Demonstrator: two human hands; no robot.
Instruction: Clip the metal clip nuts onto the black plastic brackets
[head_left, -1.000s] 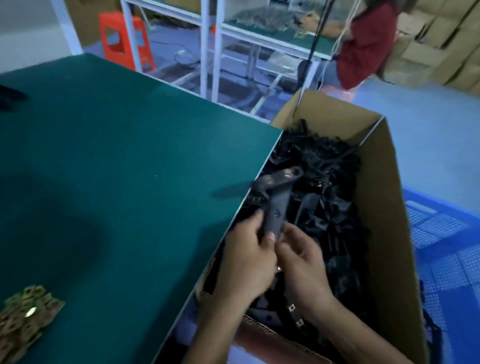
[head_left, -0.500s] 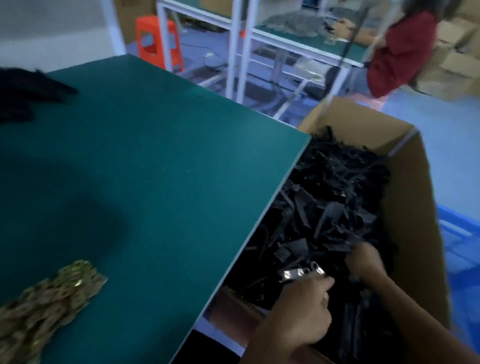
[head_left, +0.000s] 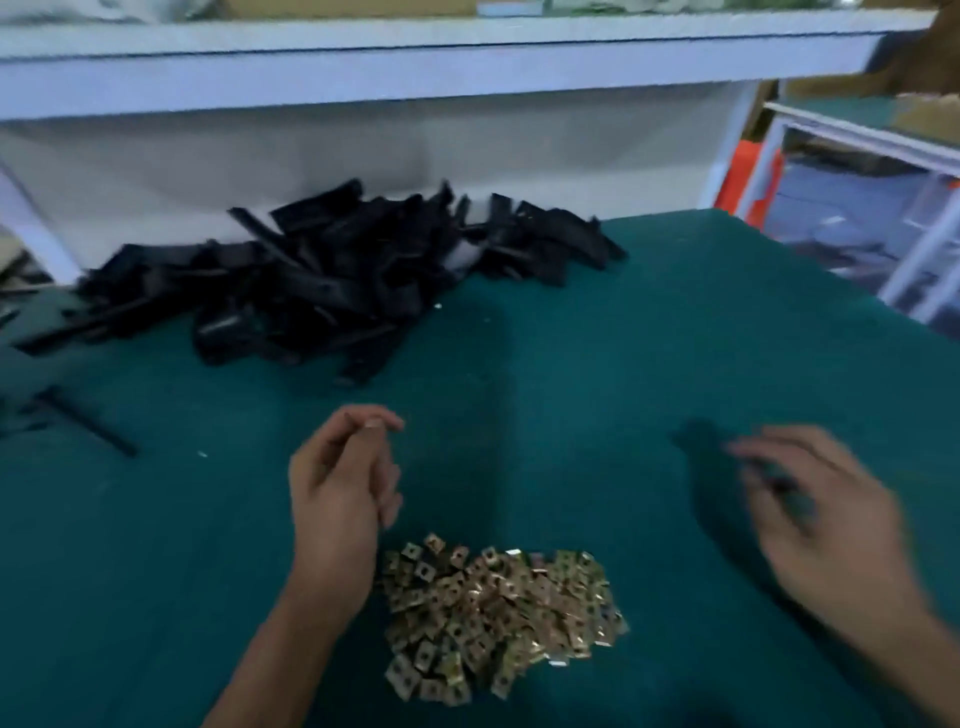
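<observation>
A heap of brass-coloured metal clip nuts (head_left: 498, 613) lies on the green table (head_left: 597, 374) near the front. A large pile of black plastic brackets (head_left: 322, 280) sits at the back left of the table. My left hand (head_left: 343, 493) hovers just left of and behind the clip nuts, fingers loosely curled and holding nothing. Over the table to the right of the nuts is my right hand (head_left: 826, 525), blurred by motion, fingers spread and nothing visibly in it. Neither hand touches a bracket or a nut.
A few stray black brackets (head_left: 78, 421) lie at the table's left edge. A white shelf frame (head_left: 415, 67) runs across the back above the bracket pile. Beyond the table's right edge stand a white rack (head_left: 914, 249) and an orange stool (head_left: 748, 176).
Both hands left the cardboard box of brackets on the right, and the bracket they held is gone. The view has swung left to the table, and both hands now hover empty by the clip nuts.
</observation>
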